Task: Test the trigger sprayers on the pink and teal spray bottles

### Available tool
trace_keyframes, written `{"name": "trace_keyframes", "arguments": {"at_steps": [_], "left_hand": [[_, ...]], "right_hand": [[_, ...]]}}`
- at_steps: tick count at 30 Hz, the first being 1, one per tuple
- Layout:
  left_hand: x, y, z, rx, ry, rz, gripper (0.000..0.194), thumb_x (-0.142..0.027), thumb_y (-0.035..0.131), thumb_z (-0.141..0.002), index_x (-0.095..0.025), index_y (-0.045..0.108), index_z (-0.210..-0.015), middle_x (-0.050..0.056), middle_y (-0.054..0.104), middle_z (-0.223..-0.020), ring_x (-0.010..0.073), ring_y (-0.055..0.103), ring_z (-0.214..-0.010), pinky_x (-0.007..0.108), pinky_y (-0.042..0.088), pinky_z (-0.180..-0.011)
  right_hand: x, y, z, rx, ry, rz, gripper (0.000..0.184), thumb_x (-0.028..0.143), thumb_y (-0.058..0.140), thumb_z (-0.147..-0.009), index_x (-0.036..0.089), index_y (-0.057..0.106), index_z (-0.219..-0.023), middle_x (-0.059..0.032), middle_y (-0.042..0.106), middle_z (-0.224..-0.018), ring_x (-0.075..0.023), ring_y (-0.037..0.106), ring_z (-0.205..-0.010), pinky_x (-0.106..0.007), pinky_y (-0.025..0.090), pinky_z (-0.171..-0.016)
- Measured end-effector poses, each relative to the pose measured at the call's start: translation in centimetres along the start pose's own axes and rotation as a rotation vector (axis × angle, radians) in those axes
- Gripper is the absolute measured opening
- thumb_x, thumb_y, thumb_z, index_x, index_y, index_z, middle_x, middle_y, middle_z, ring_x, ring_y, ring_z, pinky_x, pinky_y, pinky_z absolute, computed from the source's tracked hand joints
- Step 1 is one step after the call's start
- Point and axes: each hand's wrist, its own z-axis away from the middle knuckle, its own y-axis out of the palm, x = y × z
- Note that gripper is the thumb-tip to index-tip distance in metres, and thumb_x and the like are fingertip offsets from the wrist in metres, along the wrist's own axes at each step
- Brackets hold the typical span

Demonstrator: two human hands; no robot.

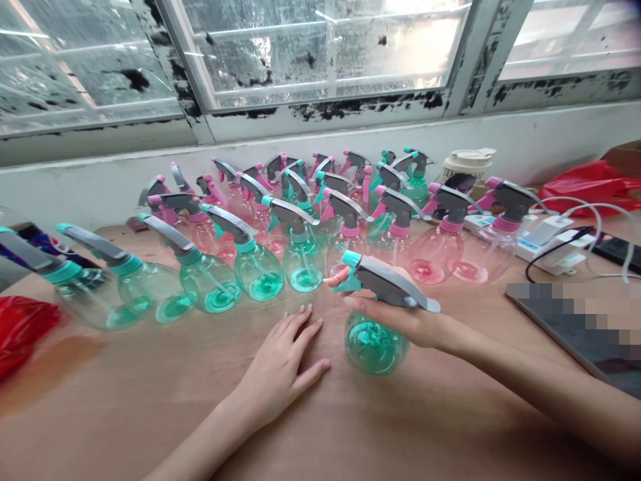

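My right hand [400,317] is wrapped round the neck of a green spray bottle [376,344], just under its grey and teal trigger head. The bottle's round body hangs below my fingers, slightly tilted; whether its base touches the table I cannot tell. My left hand [280,357] lies flat on the wooden table [280,444] with fingers spread, left of that bottle and holding nothing. Ahead of it stands a row of green spray bottles, the nearest being one green bottle [304,264]. Pink spray bottles [435,254] stand farther right in the row.
More pink and green bottles crowd behind the front row, below the window [320,47]. On the right are a lidded cup [465,167], a power strip [551,247] with cables, a dark tablet-like device [555,334] and a red plastic bag [591,187]. Another red bag [25,331] lies left.
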Motion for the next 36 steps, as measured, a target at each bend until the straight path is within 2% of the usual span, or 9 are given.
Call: {"name": "trace_keyframes", "arguments": {"at_steps": [4, 7, 9, 13, 15, 18, 26, 32, 36], "left_hand": [[-0.1, -0.1, 0.0, 0.008, -0.011, -0.001, 0.053, -0.049, 0.051, -0.097, -0.018, 0.048, -0.140, 0.016, 0.041, -0.151, 0.0355, 0.041, -0.136, 0.055, 0.035, -0.110], [0.0, -0.1, 0.0, 0.001, -0.013, -0.002, 0.053, -0.049, 0.052, -0.097, -0.019, 0.047, -0.141, 0.016, 0.042, -0.151, 0.0357, 0.042, -0.136, 0.056, 0.036, -0.110], [0.0, -0.1, 0.0, -0.004, -0.008, -0.002, 0.053, -0.048, 0.052, -0.097, -0.020, 0.047, -0.141, 0.015, 0.042, -0.150, 0.0352, 0.042, -0.135, 0.055, 0.035, -0.110], [0.0, 0.0, 0.0, -0.003, -0.007, -0.002, 0.052, -0.049, 0.053, -0.097, -0.020, 0.048, -0.140, 0.015, 0.042, -0.151, 0.0353, 0.042, -0.135, 0.056, 0.034, -0.111], [0.0, 0.0, 0.0, 0.003, -0.008, -0.007, 0.053, -0.048, 0.051, -0.097, -0.019, 0.047, -0.141, 0.015, 0.041, -0.151, 0.0355, 0.042, -0.136, 0.056, 0.034, -0.111], [0.0, -0.1, 0.0, 0.005, -0.009, -0.013, 0.053, -0.049, 0.050, -0.098, -0.019, 0.046, -0.141, 0.016, 0.041, -0.151, 0.0352, 0.041, -0.136, 0.055, 0.035, -0.110], [0.1, -0.1, -0.1, -0.008, 0.004, 0.014, 0.051, -0.047, 0.053, -0.097, -0.021, 0.047, -0.140, 0.015, 0.042, -0.151, 0.0349, 0.042, -0.136, 0.055, 0.035, -0.110], [-0.8, -0.5, -0.1, -0.015, -0.006, 0.124, 0.054, -0.045, 0.060, -0.092, -0.020, 0.047, -0.138, 0.016, 0.044, -0.148, 0.0350, 0.040, -0.136, 0.056, 0.034, -0.111], [-2.5, -1.6, 0.2, -0.061, -0.022, 0.288, 0.070, -0.046, 0.069, -0.087, -0.019, 0.037, -0.143, 0.016, 0.047, -0.144, 0.0329, 0.044, -0.133, 0.051, 0.040, -0.107]], "right_hand": [[0.0, -0.1, -0.1, -0.011, -0.049, 0.098, 0.006, 0.024, 0.061, -0.086, 0.023, 0.056, -0.087, 0.0032, 0.056, -0.073, -0.0101, 0.048, -0.054, -0.025, 0.041, -0.050], [-0.1, -0.1, -0.1, -0.039, -0.081, 0.162, 0.020, 0.025, 0.065, -0.085, 0.022, 0.049, -0.073, 0.0051, 0.050, -0.068, -0.0092, 0.043, -0.055, -0.024, 0.038, -0.051], [-0.2, -0.1, -0.1, -0.040, -0.083, 0.152, 0.025, 0.024, 0.068, -0.083, 0.022, 0.046, -0.071, 0.0062, 0.048, -0.065, -0.0085, 0.041, -0.054, -0.023, 0.038, -0.051], [-0.3, -0.1, 0.1, -0.042, -0.043, 0.094, 0.008, 0.025, 0.063, -0.086, 0.022, 0.057, -0.090, 0.0024, 0.060, -0.078, -0.0109, 0.053, -0.059, -0.025, 0.046, -0.055], [-0.4, 0.0, 0.2, -0.060, -0.034, 0.077, 0.016, 0.025, 0.062, -0.087, 0.022, 0.059, -0.102, -0.0012, 0.065, -0.087, -0.0139, 0.060, -0.068, -0.029, 0.052, -0.065], [-0.7, 0.1, 0.3, -0.072, -0.041, 0.048, 0.023, 0.025, 0.063, -0.086, 0.022, 0.060, -0.109, -0.0029, 0.067, -0.092, -0.0163, 0.064, -0.075, -0.033, 0.056, -0.073], [-1.0, 0.2, 0.3, -0.083, -0.077, 0.027, 0.029, 0.024, 0.065, -0.085, 0.023, 0.062, -0.114, -0.0042, 0.070, -0.093, -0.0246, 0.067, -0.104, -0.034, 0.060, -0.075], [-1.1, 0.4, 0.5, -0.105, -0.100, 0.049, 0.030, 0.029, 0.068, -0.084, 0.023, 0.061, -0.113, -0.0064, 0.070, -0.109, -0.0201, 0.071, -0.084, -0.035, 0.060, -0.075], [-0.8, 1.9, 0.8, -0.148, -0.092, 0.003, 0.038, 0.032, 0.071, -0.083, 0.025, 0.055, -0.117, -0.0063, 0.071, -0.111, -0.0183, 0.070, -0.073, -0.034, 0.059, -0.070]]}}
